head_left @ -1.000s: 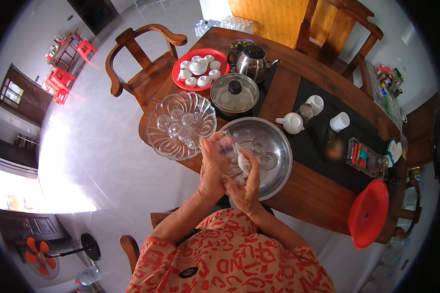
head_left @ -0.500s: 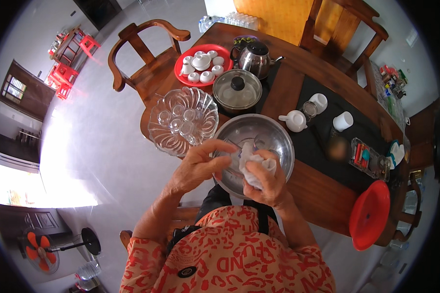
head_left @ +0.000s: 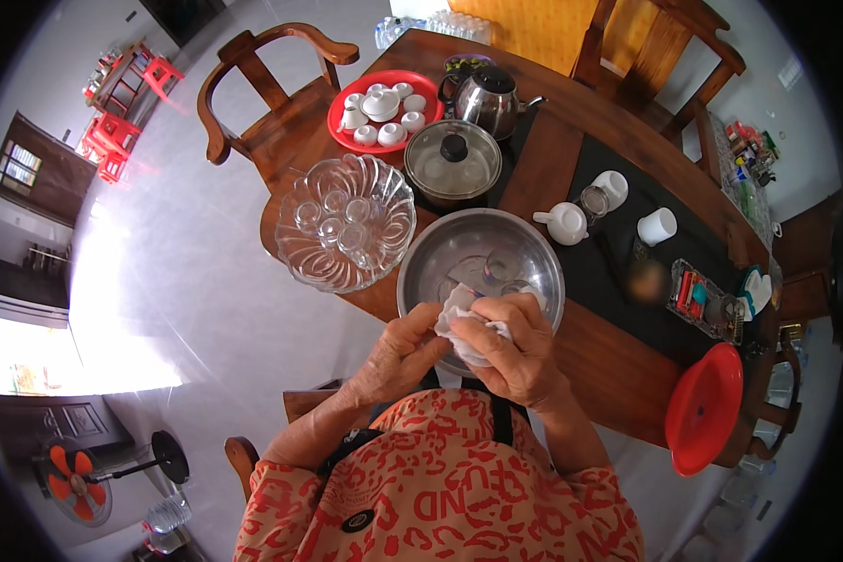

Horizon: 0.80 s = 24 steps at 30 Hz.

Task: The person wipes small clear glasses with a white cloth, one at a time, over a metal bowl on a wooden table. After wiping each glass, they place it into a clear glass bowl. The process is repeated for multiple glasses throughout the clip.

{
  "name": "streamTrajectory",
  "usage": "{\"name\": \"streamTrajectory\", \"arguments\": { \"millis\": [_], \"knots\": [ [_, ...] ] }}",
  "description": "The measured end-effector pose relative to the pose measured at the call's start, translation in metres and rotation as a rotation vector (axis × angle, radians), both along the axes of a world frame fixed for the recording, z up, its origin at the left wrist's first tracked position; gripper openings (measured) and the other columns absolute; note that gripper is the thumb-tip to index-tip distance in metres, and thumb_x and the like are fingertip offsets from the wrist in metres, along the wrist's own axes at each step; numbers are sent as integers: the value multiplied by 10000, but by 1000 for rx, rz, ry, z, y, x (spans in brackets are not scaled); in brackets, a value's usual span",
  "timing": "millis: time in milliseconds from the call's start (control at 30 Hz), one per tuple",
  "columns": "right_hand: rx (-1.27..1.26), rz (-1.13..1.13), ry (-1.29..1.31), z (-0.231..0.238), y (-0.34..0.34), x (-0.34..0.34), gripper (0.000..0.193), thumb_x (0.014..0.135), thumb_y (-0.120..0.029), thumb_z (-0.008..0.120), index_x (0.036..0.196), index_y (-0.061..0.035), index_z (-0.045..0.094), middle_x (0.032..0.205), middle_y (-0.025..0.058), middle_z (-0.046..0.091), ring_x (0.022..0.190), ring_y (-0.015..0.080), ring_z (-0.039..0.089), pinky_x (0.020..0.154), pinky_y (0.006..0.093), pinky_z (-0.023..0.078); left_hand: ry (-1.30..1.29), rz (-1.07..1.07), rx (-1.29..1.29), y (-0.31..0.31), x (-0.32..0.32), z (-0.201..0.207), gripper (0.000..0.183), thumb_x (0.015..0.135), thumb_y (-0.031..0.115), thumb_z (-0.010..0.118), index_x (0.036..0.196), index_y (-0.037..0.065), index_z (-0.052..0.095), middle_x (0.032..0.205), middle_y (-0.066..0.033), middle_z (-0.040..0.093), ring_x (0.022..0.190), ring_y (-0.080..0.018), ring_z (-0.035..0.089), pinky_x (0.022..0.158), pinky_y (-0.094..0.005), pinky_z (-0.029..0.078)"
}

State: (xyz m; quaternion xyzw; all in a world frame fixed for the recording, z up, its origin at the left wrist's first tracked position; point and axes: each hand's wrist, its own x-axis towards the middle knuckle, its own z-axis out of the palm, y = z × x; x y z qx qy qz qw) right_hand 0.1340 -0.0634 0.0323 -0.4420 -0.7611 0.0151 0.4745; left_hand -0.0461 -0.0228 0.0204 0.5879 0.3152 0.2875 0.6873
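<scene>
Over the near part of a steel basin (head_left: 412,253), my right hand (head_left: 526,351) is closed around a crumpled white cloth (head_left: 468,328). My left hand (head_left: 398,351) has its fingers and thumb pinched together at the cloth's left edge. Whether anything is wrapped inside the cloth is hidden. Clear glass cups (head_left: 504,265) lie in the basin beyond my hands. Left of the basin, a scalloped clear glass bowl (head_left: 295,253) holds several small glass cups (head_left: 356,210).
Behind the basin stand a lidded pot (head_left: 431,155), a steel kettle (head_left: 485,105) and a red tray (head_left: 339,124) of white teaware. A white teapot (head_left: 566,225) and a white cup (head_left: 658,227) are to the right. A red basin (head_left: 707,412) sits at the table's right edge.
My left hand, with fingers spread apart half a second ago, has come to the cloth and pinches its edge. My right hand has shifted slightly nearer with the cloth.
</scene>
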Motion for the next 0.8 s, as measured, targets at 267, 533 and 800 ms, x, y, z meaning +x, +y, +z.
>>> {"name": "streamTrajectory", "arguments": {
  "millis": [267,533,800],
  "knots": [
    [-239,132,258,11,19,3,332,744,-48,683,1065,-67,600,1068,116,603,878,286,557,771,365,463,80,-54,389,3,-4,7,109,881,32,601,988,16,610,917,-90,596,869,-168,572,747,-305,462],
    [-133,104,111,6,16,2,397,715,-44,681,1105,-55,608,1098,107,618,837,272,551,734,357,475,38,1,233,-1,-5,0,157,870,23,611,1021,-5,577,948,-109,572,861,-186,564,752,-316,462],
    [-74,102,89,6,7,4,395,696,-35,702,1084,-53,630,1082,108,615,838,243,552,684,343,477,93,-88,424,4,-7,6,157,861,16,614,1011,-1,569,941,-109,573,835,-236,571,750,-320,461]
  ]
}}
